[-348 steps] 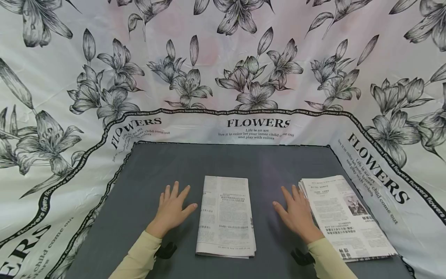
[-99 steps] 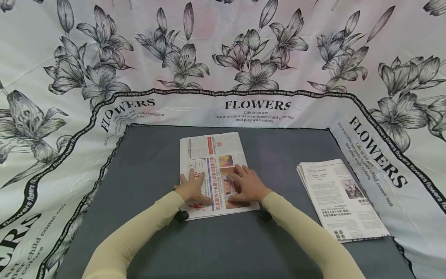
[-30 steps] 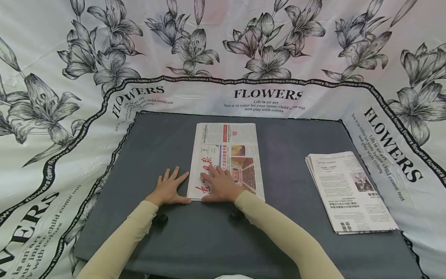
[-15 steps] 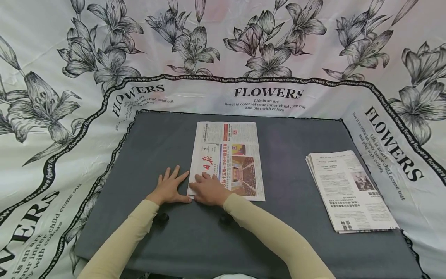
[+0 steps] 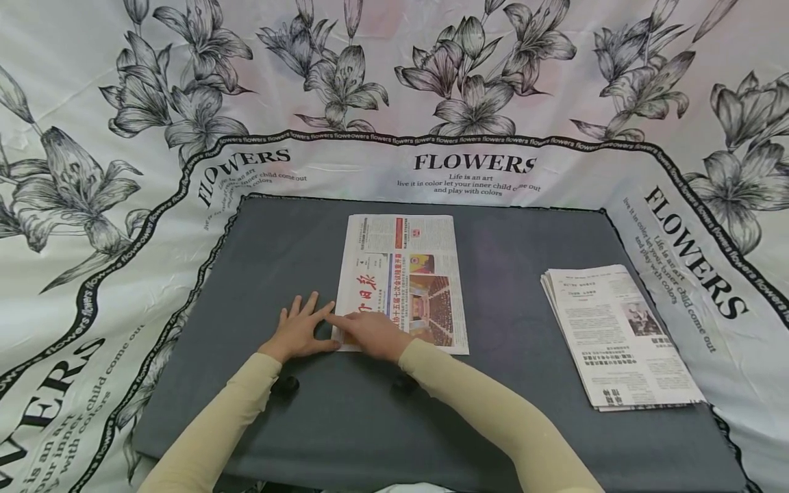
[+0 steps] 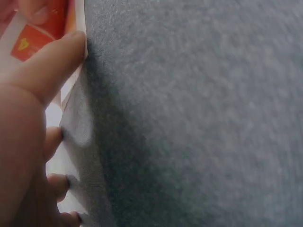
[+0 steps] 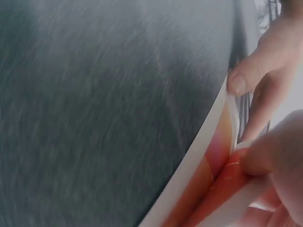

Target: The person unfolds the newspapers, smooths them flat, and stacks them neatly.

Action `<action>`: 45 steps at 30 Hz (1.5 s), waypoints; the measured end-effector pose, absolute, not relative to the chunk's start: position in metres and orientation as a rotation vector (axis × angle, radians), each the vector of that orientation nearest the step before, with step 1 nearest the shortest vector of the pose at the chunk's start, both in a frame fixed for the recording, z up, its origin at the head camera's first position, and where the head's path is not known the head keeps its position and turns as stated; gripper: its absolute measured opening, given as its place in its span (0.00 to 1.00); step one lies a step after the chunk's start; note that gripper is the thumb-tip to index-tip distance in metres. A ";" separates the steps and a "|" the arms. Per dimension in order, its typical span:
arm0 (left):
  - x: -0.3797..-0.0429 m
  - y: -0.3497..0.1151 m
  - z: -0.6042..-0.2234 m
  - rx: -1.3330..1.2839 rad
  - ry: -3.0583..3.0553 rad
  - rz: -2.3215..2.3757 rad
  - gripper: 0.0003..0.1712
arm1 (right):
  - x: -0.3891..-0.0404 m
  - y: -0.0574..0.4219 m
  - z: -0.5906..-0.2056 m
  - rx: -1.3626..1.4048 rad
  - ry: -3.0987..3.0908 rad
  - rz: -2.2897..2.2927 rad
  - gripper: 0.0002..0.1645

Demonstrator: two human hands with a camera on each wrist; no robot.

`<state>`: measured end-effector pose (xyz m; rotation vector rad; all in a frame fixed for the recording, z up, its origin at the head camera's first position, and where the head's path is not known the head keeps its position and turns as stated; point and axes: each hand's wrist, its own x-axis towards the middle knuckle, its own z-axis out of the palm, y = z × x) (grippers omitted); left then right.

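Pinching central newspaper (image 5: 411,277): right hand (image 5: 374,334)

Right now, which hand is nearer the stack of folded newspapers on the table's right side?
Right. The right hand is at the near-left corner of the red-titled newspaper, left of the stack; the left hand is farther left, at that newspaper's edge.

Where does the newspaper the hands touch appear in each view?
Head: newspaper near the centre.
Left wrist: newspaper in the upper left corner, cut off.
Right wrist: newspaper at lower right, running off the bottom.
Shared landmark: left hand, its thumb at the newspaper's edge.
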<state>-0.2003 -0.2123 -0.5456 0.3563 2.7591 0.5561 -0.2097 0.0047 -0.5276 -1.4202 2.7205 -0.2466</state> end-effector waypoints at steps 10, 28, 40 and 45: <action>-0.201 -0.210 -0.548 0.334 2.753 0.553 0.56 | -0.216 0.017 -0.516 -1.604 2.798 -0.213 0.20; -0.199 -0.214 -0.554 0.350 2.783 0.564 0.57 | -0.240 0.112 -0.421 -1.210 3.171 -0.681 0.27; -0.198 -0.214 -0.551 0.360 2.771 0.554 0.57 | -0.211 0.260 -0.430 -0.360 3.385 -0.787 0.23; -0.201 -0.211 -0.548 0.375 2.779 0.539 0.57 | -0.191 0.305 -0.457 0.214 3.194 -0.866 0.28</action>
